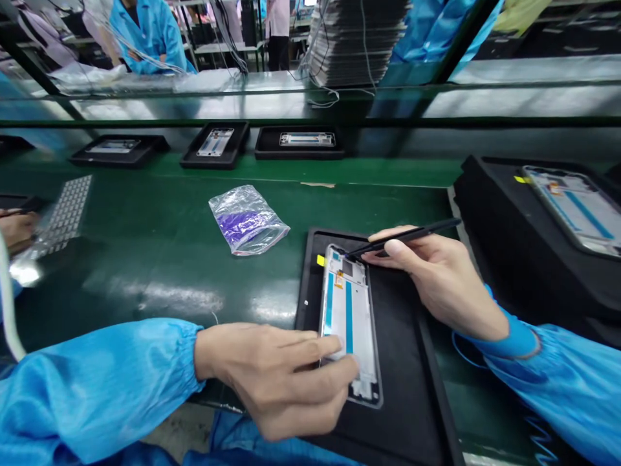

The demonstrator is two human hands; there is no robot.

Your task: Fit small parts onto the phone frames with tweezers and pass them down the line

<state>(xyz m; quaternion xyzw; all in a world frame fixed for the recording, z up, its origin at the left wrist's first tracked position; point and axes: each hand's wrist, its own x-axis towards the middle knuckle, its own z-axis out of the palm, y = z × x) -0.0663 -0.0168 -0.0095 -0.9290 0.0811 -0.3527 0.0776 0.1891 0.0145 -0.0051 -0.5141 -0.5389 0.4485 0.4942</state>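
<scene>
A silver phone frame (361,304) with blue strips and an orange flex cable lies face up in a black foam tray (402,362). My left hand (291,375) holds the lower left side of the frame, its fingers bent over the edge and the thumb out of sight. Black tweezers (412,234) are pinched in my right hand (431,272). Their tips meet the top end of the frame; whether anything is between them is too small to tell. A yellow tab (321,260) sticks out at the frame's upper left.
A clear zip bag (248,220) with purple contents lies beyond my left hand. Stacked black trays (514,239) stand at right, another phone frame (575,207) on top. More trays (216,145) line the back. At far left is another person's hand (17,230) near a sticker sheet (65,213).
</scene>
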